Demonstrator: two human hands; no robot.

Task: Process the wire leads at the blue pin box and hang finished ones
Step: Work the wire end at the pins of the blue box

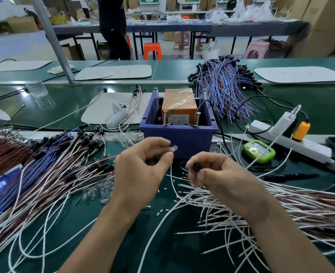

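Mid-bench, blue box (177,137) set with orange block (179,107) held inside. Just in front, clear part (172,149) pinched between thumb and forefinger of left hand (143,170). Below it, apart, black plug (195,166) gripped by fingertips of right hand (221,179), pin face turned up. Loose white leads (271,209) piled under right wrist; green timer (259,151) placed right of box.

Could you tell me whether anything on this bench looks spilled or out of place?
Small white offcuts lie scattered over the middle of the green mat, and clear plastic pieces sit in a loose spill beside the left wire pile.
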